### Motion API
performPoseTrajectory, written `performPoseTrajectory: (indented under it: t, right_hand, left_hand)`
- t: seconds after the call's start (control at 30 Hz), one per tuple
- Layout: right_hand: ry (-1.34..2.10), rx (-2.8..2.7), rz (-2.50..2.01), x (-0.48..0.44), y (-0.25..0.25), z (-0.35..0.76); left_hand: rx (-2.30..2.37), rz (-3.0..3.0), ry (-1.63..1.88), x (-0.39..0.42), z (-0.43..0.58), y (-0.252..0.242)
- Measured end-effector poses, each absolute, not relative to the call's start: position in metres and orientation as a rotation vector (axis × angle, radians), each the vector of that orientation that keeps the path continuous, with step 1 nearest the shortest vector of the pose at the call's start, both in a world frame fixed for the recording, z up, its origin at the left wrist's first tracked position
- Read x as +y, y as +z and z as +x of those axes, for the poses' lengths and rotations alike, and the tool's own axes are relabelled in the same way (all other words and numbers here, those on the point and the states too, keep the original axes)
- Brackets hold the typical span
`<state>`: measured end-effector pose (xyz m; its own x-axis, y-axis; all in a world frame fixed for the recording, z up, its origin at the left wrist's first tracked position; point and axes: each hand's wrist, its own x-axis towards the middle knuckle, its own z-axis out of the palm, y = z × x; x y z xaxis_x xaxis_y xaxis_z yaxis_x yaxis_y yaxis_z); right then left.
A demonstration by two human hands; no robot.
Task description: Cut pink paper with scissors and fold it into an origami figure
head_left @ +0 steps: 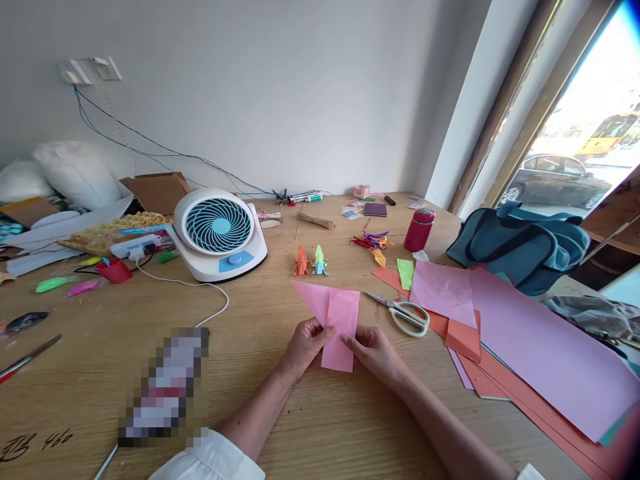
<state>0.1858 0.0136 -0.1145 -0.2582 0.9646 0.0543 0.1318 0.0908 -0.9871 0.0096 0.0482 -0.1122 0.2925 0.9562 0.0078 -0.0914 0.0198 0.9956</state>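
Observation:
A pink sheet of paper [336, 319], partly folded with a triangular flap pointing left, lies on the wooden table [260, 413] in front of me. My left hand [304, 345] pinches its lower left edge. My right hand [376, 352] pinches the lower right edge, fingers closed on the paper. White-handled scissors [406, 313] lie just right of the paper.
A white and blue desk fan [218, 233] stands behind on the left, its cord trailing forward. Small folded paper figures [310, 261] and a red bottle [419, 229] stand further back. Stacked pink and orange sheets [525, 347] and a blue bag [525, 244] fill the right side.

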Motion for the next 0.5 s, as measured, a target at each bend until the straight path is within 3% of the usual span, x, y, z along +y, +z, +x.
performPoseTrajectory:
  t: [0.5]
  right_hand:
    - [1.116,-1.568,-1.136,0.009,-0.099,0.188]
  left_hand:
    - [0.874,1.161,0.967,0.043,0.005,-0.106]
